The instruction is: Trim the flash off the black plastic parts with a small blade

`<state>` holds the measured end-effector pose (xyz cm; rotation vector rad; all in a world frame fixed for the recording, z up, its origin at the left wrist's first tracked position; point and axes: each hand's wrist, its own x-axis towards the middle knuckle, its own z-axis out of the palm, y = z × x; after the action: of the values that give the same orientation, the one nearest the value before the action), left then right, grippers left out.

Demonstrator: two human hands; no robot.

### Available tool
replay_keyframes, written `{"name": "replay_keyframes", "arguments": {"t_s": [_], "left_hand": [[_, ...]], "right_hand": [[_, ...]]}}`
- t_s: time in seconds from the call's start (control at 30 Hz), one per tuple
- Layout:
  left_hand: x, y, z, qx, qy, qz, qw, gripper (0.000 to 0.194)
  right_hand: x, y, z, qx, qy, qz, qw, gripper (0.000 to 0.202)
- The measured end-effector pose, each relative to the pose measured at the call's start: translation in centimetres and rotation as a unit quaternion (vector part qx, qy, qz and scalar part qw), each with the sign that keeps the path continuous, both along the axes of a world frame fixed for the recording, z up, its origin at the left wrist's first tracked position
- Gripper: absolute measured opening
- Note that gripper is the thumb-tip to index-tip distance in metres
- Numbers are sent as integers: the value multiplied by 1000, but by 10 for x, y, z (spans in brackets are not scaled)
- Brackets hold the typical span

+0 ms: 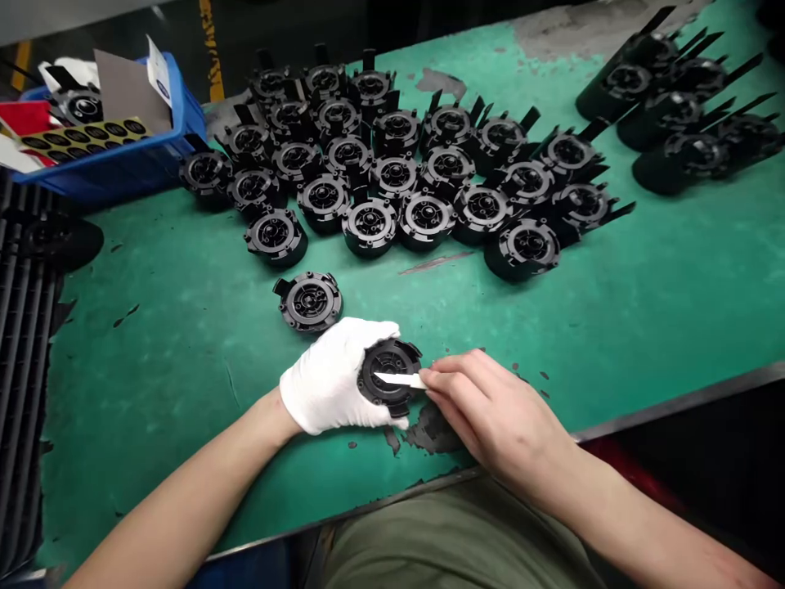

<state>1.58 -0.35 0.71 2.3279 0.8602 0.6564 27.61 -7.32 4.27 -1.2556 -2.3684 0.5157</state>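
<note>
A round black plastic part [388,360] is held near the table's front edge by my left hand [340,376], which wears a white glove and wraps round its left side. Bare, my right hand [491,401] pinches a slim white blade-like tool [396,379] between thumb and fingers. The tool points left, with its tip over the centre of the part's face. Just behind my left hand, a similar black part [311,301] lies face up.
Many black cylindrical parts [370,225] stand grouped across the green table [184,327]. More, with long tabs, are at the back right [680,155]. A blue bin [141,164] with stickers and card sits back left, above a black ribbed rack [21,368].
</note>
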Motion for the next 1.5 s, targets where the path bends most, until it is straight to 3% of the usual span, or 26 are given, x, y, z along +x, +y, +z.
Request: {"name": "replay_keyframes", "arguments": {"t_s": [0.2,1.13,1.4,1.5], "left_hand": [[0,-1,1,-31,7,14,999,103],[2,0,1,-19,-7,11,1000,98],[1,-3,-3,-14,-6,20,1000,114],[1,-3,-6,-23,-7,22,999,119]], "right_hand": [[-1,-2,2,24,-23,-1,999,18],[-3,-1,3,19,-24,1,1000,20],[3,12,1,44,-62,-11,997,19],[9,15,-2,50,-5,-15,999,21]]}}
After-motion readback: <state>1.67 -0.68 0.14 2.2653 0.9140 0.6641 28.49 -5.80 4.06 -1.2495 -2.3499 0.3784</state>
